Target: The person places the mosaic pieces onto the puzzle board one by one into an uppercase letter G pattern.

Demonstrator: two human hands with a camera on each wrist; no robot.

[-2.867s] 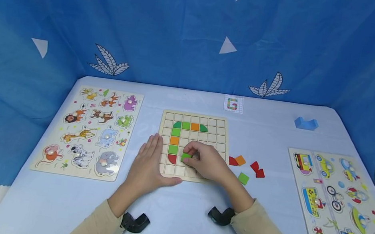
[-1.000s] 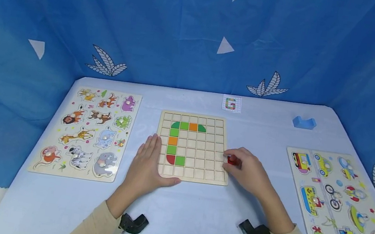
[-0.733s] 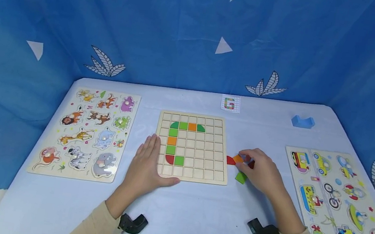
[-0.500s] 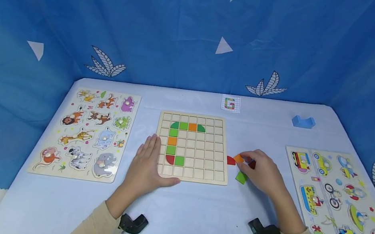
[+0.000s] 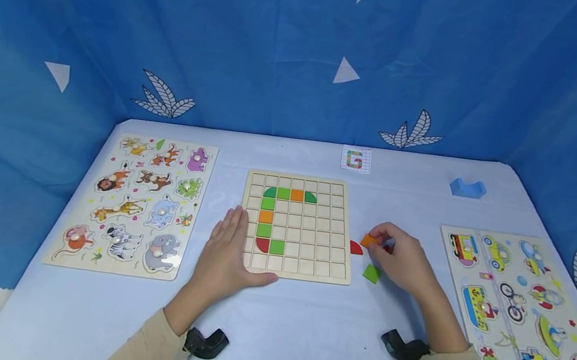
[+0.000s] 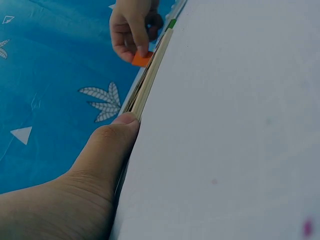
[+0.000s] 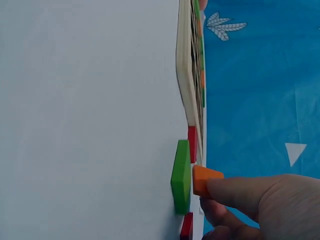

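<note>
My right hand [image 5: 401, 258] pinches an orange square tile [image 7: 202, 181] between thumb and fingers, just right of the wooden grid board [image 5: 303, 267]. Close by lie a green square tile [image 5: 372, 273] and a red quarter-round tile [image 5: 355, 248]. Another red piece [image 7: 186, 227] shows in the right wrist view, mostly behind the hand in the head view. My left hand [image 5: 225, 254] lies flat with straight fingers along the board's left edge, its thumb at the front edge. Green, orange and red tiles sit in the board's cells, forming a top row, a left column and a short lower row.
A small pattern card [image 5: 357, 160] lies behind the board. An animal peg puzzle [image 5: 139, 207] is at the left, a vehicle puzzle [image 5: 520, 314] at the right. A blue notched block [image 5: 468, 189] stands at the back right. Blue cloth [image 5: 285, 49] rises behind the table.
A green tile went from my right hand into the lower row, and another green now fills the left column. My right hand moved right and picked up the orange tile. My left hand stayed.
</note>
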